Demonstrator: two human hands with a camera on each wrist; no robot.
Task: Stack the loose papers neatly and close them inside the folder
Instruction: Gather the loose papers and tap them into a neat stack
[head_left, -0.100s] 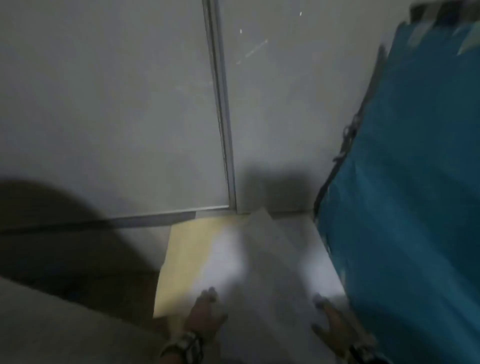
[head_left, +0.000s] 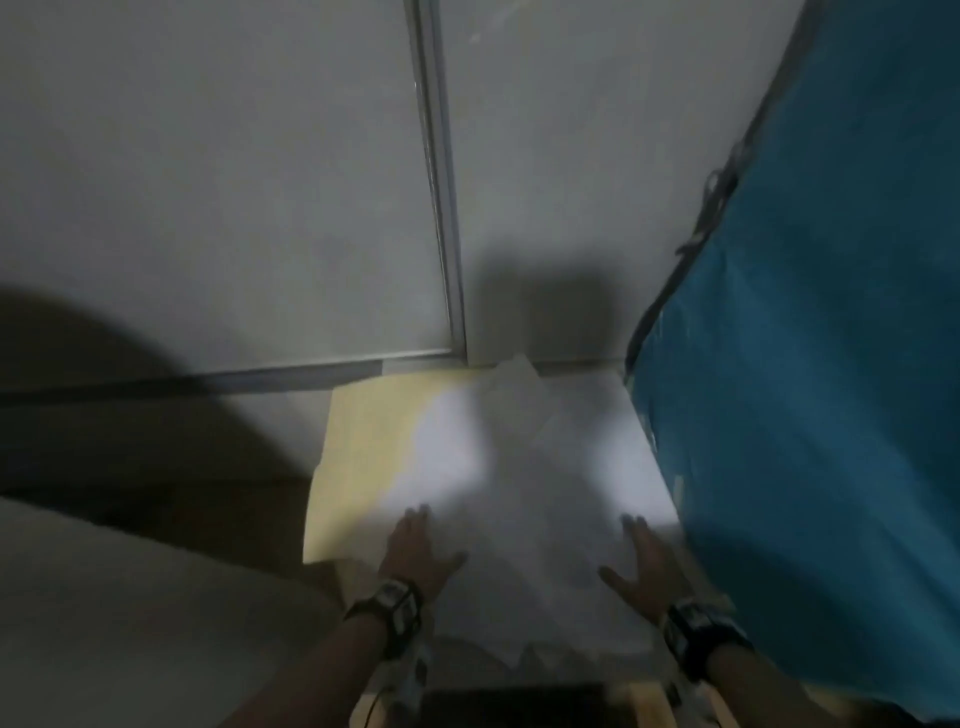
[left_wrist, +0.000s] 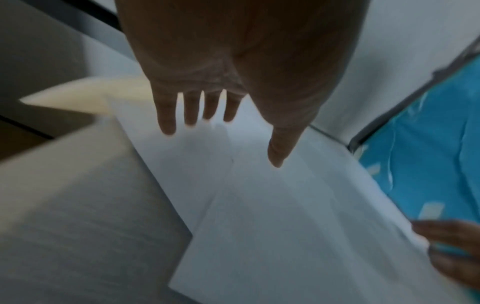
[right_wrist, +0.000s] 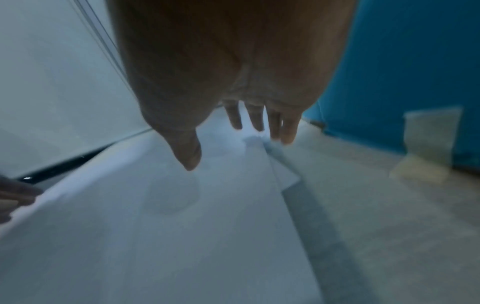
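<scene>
Several loose white papers (head_left: 524, 499) lie fanned and askew over an open cream folder (head_left: 358, 457), which shows at their left side in the head view. My left hand (head_left: 415, 545) is spread flat on the left part of the papers, fingers straight (left_wrist: 192, 111). At the right edge of the sheets my right hand (head_left: 644, 561) lies flat too, fingers extended (right_wrist: 259, 121). In the left wrist view the white papers (left_wrist: 285, 205) fill the middle and the cream folder (left_wrist: 85, 96) pokes out at the left.
A blue cloth-covered wall (head_left: 821, 364) stands close on the right, touching the papers' edge. Grey panels with a metal strip (head_left: 441, 182) rise behind. A pale grey surface (head_left: 130, 623) lies at the near left.
Both hands have moved slightly forward on the papers. The sheets lie about as before.
</scene>
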